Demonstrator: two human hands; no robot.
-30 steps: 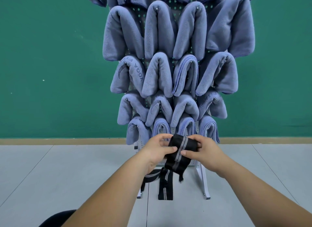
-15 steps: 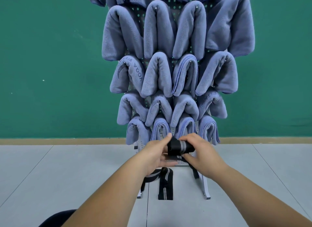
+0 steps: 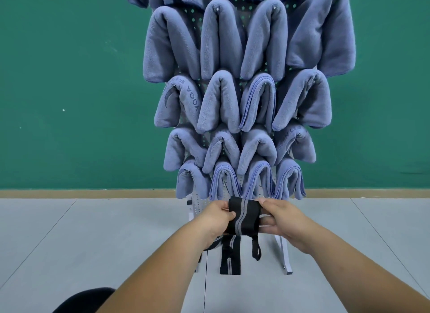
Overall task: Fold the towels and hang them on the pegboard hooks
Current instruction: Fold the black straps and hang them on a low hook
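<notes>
Head view puts the folded black elastic band with grey stripes [image 3: 243, 217] just below the bottom row of the white perforated pegboard [image 3: 195, 208]. My left hand [image 3: 216, 219] pinches one end and my right hand [image 3: 282, 219] grips the other. Its thin loop [image 3: 256, 249] dangles underneath. A second black striped strip [image 3: 230, 256] hangs lower, in front of the pegboard's legs. Plush blue-grey microfibre towels [image 3: 220, 100], each bent into a soft arch over a hook, fill every row I can see, so I judge the hanging nearly done, with this band left to hang. Behind the pegboard is a matte green wall [image 3: 69, 79], and beneath it a pale grey floor [image 3: 93, 242].
</notes>
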